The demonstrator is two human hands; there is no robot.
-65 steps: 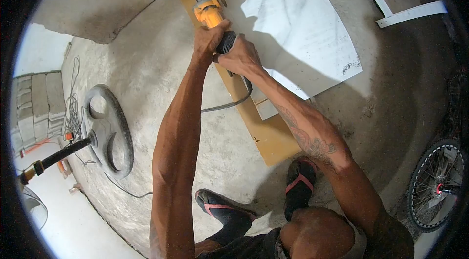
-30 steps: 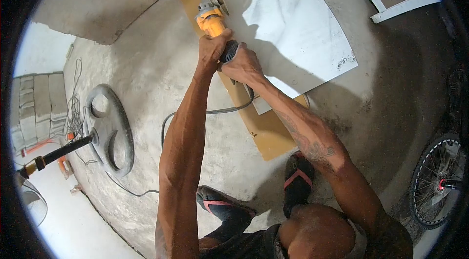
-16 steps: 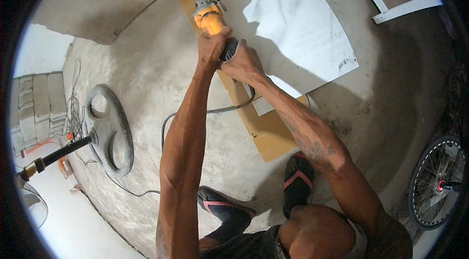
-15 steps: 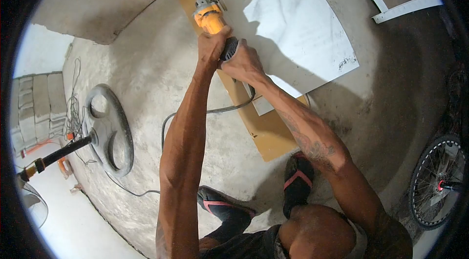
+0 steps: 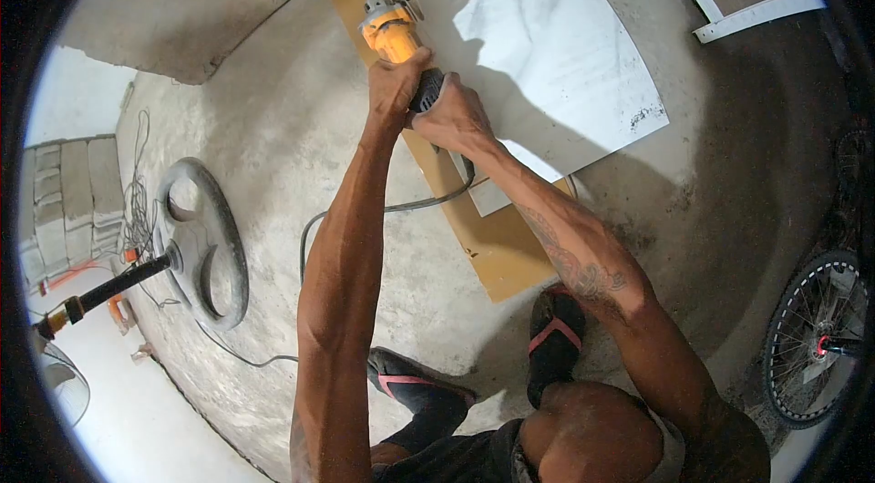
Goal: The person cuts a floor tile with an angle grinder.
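A yellow angle grinder sits at the left edge of a large white marbled tile. My left hand grips the grinder's yellow body. My right hand grips its dark rear handle just behind. The tile rests on a long tan board laid on the concrete floor. The grinder's disc is at the tile's far left corner. A black power cord trails from the grinder under my arms to the left.
A weight plate on a bar lies at the left with loose cables beside it. Grey blocks are stacked at the far left. A bicycle wheel stands at the right. White strips lie top right. My sandalled feet stand near the board.
The grinder and both hands have shifted slightly along the tile's left edge; the view has barely moved in the last half second.
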